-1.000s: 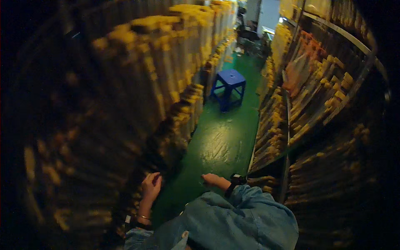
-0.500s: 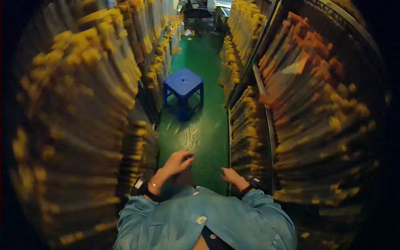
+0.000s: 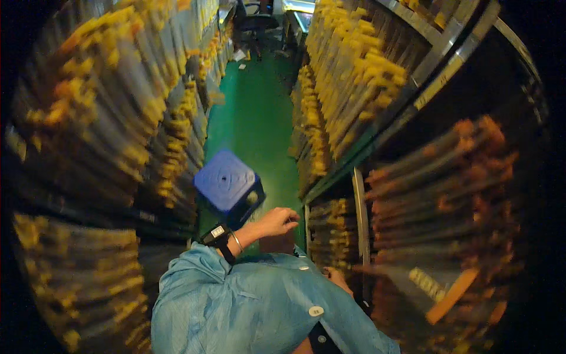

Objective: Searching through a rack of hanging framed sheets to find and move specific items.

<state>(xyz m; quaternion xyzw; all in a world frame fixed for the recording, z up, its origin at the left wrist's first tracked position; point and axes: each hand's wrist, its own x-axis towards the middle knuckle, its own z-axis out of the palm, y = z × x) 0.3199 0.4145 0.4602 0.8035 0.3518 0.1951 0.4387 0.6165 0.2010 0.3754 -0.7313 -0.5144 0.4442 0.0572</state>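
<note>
Left hand (image 3: 277, 222): reaching across the body toward the right-hand racking, fingers curling loosely inward, grip enclosing nothing visible; a dark wrist device (image 3: 217, 235) and a thin bangle (image 3: 236, 241) are sitting on that wrist.

Right hand (image 3: 337, 277): showing only in part beyond the blue smock (image 3: 247, 307), lying close against the lower shelf edge; whether its grip is clenched or released cannot be told.

Upright shelf post (image 3: 359, 218): pale metal, standing just right of the left hand's fingertips and just above the right hand; both hands are nearest to it.

Right-hand racking: holding rows of long slim items with yellow ends (image 3: 354, 71) above, and orange-ended ones (image 3: 460, 177) lower and nearer, all blurring with motion.

Left-hand racking (image 3: 118, 118): carrying similar yellow-ended rows, likewise blurring.

Blue plastic stool (image 3: 227, 182): standing on the green floor (image 3: 259, 118) in the aisle, just beyond the left wrist and apart from both hands.

Dark office chair (image 3: 256, 20): standing at the far end of the aisle.

Orange strip (image 3: 451, 295): lying tilted at lower right among the orange-ended items.
</note>
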